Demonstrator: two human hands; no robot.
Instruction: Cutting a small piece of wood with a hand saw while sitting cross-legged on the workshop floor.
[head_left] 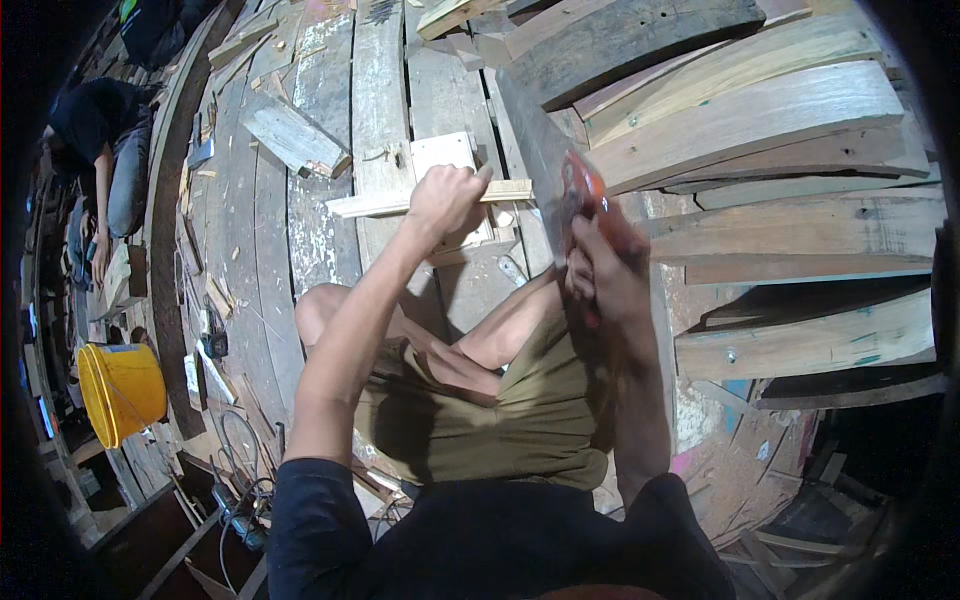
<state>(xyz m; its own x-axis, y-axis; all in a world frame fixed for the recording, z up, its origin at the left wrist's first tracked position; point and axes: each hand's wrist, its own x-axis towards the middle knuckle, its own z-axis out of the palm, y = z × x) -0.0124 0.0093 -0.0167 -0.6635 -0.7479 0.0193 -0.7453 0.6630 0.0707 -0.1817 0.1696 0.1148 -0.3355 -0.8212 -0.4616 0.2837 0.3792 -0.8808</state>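
My right hand (pixel 598 268) is wrapped round the red-orange handle of a handsaw (pixel 528 125). Its broad grey blade points away from me, beside the right end of a thin pale wood strip (pixel 512 190); whether the teeth touch the wood I cannot tell. My left hand (pixel 448 200) is closed over the middle of that strip, holding it crosswise on a pale wooden block (pixel 440 152). The fingertips of the left hand are hidden behind its knuckles. I sit cross-legged, with the block in front of my shins.
Curved timber pieces (pixel 760 125) are stacked along the right. A loose grey plank (pixel 296 135) lies on the board floor (pixel 270 225) ahead to the left. A yellow bucket (pixel 122 393) and a corded tool (pixel 238 515) stand at the left. Another person (pixel 105 130) sits at far left.
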